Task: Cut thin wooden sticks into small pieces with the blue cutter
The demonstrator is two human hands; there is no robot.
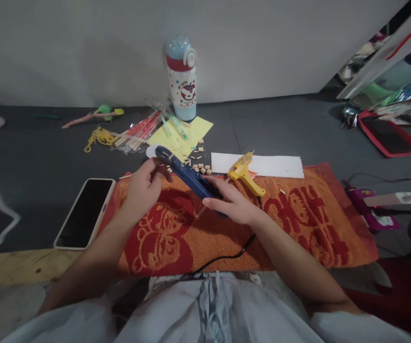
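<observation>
My right hand is closed round the near end of a long dark blue tool with a rounded black far end; its exact kind is not clear. At that far end, the curled fingers of my left hand pinch the tool from the left side. The tool is tilted and held above an orange and red towel. Just right of my right hand lies a yellow glue gun, its black cord running across the towel. Several small cut wooden pieces are scattered beyond the tool.
A white strip of board lies behind the glue gun. A drink bottle stands by yellow paper and packets of sticks. The phone is at left; a red-edged case and purple item are at right.
</observation>
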